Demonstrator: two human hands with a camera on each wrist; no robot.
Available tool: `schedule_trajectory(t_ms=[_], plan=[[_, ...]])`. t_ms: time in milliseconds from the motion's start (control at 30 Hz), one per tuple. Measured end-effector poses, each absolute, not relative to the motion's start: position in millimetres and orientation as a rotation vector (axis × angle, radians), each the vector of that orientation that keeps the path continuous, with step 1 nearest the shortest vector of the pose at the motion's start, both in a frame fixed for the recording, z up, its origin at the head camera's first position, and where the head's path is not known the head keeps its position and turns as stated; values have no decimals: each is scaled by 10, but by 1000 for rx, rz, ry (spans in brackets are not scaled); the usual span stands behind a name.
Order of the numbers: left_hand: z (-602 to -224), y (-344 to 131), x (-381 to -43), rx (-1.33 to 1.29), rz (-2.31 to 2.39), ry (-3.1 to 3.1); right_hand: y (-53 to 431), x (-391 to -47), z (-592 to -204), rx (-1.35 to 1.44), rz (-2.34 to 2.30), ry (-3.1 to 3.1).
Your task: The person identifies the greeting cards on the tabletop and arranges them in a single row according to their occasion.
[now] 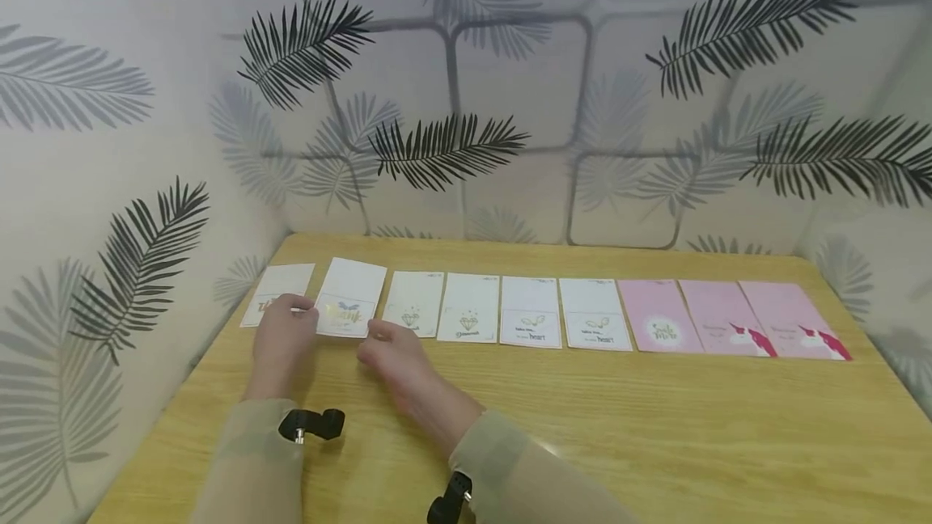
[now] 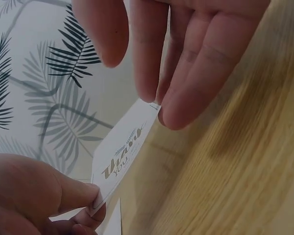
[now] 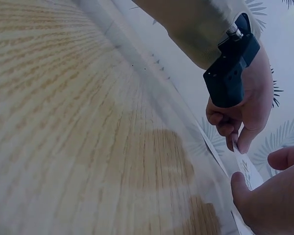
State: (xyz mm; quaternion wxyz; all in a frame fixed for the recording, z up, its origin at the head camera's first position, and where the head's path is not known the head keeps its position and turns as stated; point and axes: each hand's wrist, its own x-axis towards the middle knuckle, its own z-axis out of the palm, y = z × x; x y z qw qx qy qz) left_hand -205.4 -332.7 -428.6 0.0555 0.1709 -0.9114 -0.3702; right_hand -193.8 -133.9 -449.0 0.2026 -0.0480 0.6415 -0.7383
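A white greeting card (image 1: pixel 354 280) with gold "Thank you" lettering is between my two hands, tilted and seemingly raised a little from the wooden table (image 1: pixel 582 427). My left hand (image 1: pixel 282 342) pinches it at the left edge; the right wrist view shows that thumb and finger meeting on it. At the card's lower right corner, my right hand (image 1: pixel 400 362) grips it, its thumb (image 2: pixel 83 193) over the printed face in the left wrist view. Just left lies another white card (image 1: pixel 287 277), partly covered by my left hand. A cream diamond-print card (image 1: pixel 415 289) lies to the right.
The row continues rightward with another diamond card (image 1: pixel 468 297), two white "heart" cards (image 1: pixel 530 297) (image 1: pixel 593 297) and pink cards (image 1: pixel 655 302), two showing unicorns. Behind the table stands a leaf-patterned backdrop (image 1: pixel 510 87). Each wrist carries a small black camera (image 1: pixel 313 424).
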Motion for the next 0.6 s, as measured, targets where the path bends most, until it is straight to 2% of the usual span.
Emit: schedule_trajectory(t_ms=[600], plan=[[-4382,-3190,-2217,675,-1196,-2731,-1354,-2000,-4503,-86,-2039,1822]])
